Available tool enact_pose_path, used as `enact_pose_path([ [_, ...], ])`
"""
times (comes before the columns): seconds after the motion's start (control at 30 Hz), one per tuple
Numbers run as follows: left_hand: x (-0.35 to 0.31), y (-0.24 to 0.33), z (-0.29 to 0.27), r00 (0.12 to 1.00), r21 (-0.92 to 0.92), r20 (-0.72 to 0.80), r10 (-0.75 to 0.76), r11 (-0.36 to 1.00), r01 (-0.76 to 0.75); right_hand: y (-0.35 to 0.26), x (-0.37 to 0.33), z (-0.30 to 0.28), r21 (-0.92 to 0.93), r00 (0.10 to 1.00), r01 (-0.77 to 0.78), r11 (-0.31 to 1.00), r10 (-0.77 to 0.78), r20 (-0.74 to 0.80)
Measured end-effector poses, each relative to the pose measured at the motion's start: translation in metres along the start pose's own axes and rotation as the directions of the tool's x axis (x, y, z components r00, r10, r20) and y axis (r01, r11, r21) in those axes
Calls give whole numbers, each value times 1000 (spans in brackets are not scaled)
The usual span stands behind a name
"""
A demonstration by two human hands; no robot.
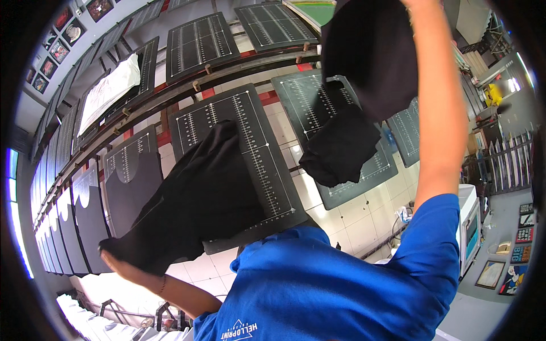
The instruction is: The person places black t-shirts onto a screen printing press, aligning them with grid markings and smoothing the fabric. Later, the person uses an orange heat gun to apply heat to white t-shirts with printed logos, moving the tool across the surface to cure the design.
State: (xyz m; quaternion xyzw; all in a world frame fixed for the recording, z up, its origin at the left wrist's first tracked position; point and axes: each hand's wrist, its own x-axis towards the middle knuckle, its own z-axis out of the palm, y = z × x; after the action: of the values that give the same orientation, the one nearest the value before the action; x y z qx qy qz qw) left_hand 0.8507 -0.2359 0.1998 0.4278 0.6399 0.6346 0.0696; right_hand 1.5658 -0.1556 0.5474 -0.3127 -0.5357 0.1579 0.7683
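Note:
My left hand (118, 267) is at the lower left, closed on the edge of a black fabric piece (210, 182). That piece is draped over a dark board with white ruler marks (259, 142) and stretches down to my fingers, which it partly covers. Raised to the upper edge, my right hand (415, 3) grips a second black fabric piece (372, 57) that hangs down; the hand is mostly cut off by the picture's edge. Below it, a crumpled black fabric piece (341, 145) lies on another marked board (364, 184).
Rows of marked boards (202, 42) stand on metal rails (250, 65). Several boards at left carry dark garments (133, 187); one farther back holds a white garment (111, 94). Tiled floor (364, 224) shows between them. A white machine (469, 227) stands at right.

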Motion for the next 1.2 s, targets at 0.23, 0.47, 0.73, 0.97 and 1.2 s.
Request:
enact_pose_path([
  [0.23, -114, 60, 96, 935, -203, 250, -251, 931, 304, 120, -103, -77, -471, 966, -241, 848, 254, -37],
  [0.47, -250, 79, 150, 539, 19, 825, -170, 961, 275, 210, -389, -90, -899, 342, 249, 361, 835, 431],
  [0.73, -303, 110, 158, 325, 135, 920, -221, 954, 268, 274, -403, -89, -675, -251, 453, 582, 810, 530],
  [0.97, -295, 111, 158, 517, 76, 841, -160, 981, 181, 240, -397, -115, -692, -102, 383, 612, 773, 626],
  [1.2, -263, 130, 138, 824, 32, 559, -94, 995, 92, 95, -256, -255, -644, 419, -647, 409, 896, 148],
])
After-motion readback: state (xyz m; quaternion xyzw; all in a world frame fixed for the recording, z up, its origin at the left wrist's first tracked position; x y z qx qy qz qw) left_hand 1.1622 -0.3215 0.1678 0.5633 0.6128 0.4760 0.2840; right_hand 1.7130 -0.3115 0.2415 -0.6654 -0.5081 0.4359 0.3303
